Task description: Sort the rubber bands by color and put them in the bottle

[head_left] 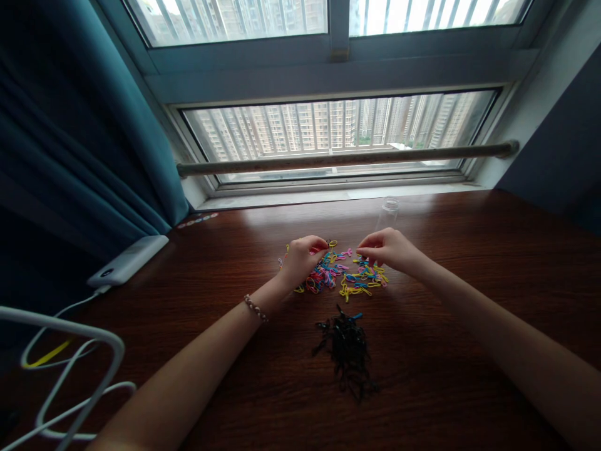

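Brown table (pixel 432 357): our left hand (pixel 305 257) and right hand (pixel 385 247) look narrow, grip unclear; careless brushing could scatter coloured loops (pixel 323 277).

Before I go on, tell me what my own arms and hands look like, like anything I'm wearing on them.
Your left hand and right hand are ungloved, and no sleeve shows on either forearm. Your left wrist has a thin, braided-looking bracelet in mixed light and dark tones. Your right wrist has nothing on it. The fingers are too small to rule out rings.
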Demonstrator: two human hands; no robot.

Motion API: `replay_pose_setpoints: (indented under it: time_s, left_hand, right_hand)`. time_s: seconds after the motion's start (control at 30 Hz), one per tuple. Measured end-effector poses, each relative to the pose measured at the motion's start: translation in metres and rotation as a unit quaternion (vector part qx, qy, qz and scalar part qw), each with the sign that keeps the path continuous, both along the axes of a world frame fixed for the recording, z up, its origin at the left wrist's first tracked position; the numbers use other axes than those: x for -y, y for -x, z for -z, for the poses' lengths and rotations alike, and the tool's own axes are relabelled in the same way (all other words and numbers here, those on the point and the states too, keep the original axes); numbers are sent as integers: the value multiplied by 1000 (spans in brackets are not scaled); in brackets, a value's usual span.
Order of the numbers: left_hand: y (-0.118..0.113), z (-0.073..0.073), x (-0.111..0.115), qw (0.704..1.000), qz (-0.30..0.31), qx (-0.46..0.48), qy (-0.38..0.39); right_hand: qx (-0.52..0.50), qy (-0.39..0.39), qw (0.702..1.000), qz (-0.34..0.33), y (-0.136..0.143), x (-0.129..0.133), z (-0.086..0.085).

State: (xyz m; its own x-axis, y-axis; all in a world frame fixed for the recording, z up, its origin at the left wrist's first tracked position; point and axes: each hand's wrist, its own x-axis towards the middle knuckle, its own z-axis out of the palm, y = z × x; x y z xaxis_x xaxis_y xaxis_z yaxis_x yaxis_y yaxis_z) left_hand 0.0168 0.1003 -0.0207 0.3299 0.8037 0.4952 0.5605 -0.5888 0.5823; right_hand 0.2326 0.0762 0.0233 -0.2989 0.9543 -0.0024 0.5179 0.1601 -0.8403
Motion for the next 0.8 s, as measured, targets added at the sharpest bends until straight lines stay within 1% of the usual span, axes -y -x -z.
replay_pose_setpoints:
  time_s: [0.07, 0.1, 0.17, 0.23, 0.27, 0.3, 0.33, 0.37, 0.4, 0.43, 0.47, 0.5, 0.57, 0.63, 0.7, 0.8]
  left_hand:
    - [0, 0, 0, 1000, -12, 0, 11]
    - [0, -1, 1, 1000, -16, -2, 16]
    - [-1, -2, 1, 999, -23, -8, 25]
    - [-1, -4, 2, 999, -26, -10, 35]
    - [-1, -5, 2, 999, -21, -8, 44]
    - [-2, -7, 3, 998, -10, -2, 57]
    - [-3, -8, 4, 997, 10, 6, 80]
    - [-4, -9, 5, 993, 37, 15, 111]
    - [-6, -11, 8, 986, 70, 22, 149]
    - [-8, -12, 10, 976, 107, 21, 190]
    - [-10, -14, 14, 963, 146, 11, 225]
    - [-12, -15, 18, 950, 184, -9, 253]
    - [-17, -16, 27, 925, 251, -62, 277]
    - [-21, -15, 34, 911, 298, -111, 263]
    - [-23, -13, 39, 907, 321, -142, 231]
    - [-25, -9, 42, 914, 316, -162, 197]
  right_hand:
    - [-28, 36, 999, -20, 4, 4, 0]
    - [-41, 56, 997, -42, 7, 8, 1]
    - [-64, 101, 987, -109, 15, 16, 4]
    - [-68, 155, 966, -194, 23, 23, 8]
    - [-60, 173, 958, -223, 25, 25, 9]
    - [-44, 175, 957, -229, 25, 25, 10]
    - [-17, 159, 965, -208, 23, 23, 10]
    - [23, 123, 979, -163, 20, 20, 10]
    - [72, 74, 989, -101, 15, 16, 10]
    - [131, 21, 990, -39, 10, 11, 11]
    - [190, -18, 982, 7, 4, 6, 11]
    - [237, -40, 970, 35, -1, 2, 13]
    - [281, -38, 958, 40, -8, -5, 20]
    - [257, -9, 966, 17, -10, -10, 28]
    - [193, -4, 981, 12, -9, -13, 36]
    - [90, -54, 993, 47, -7, -19, 40]
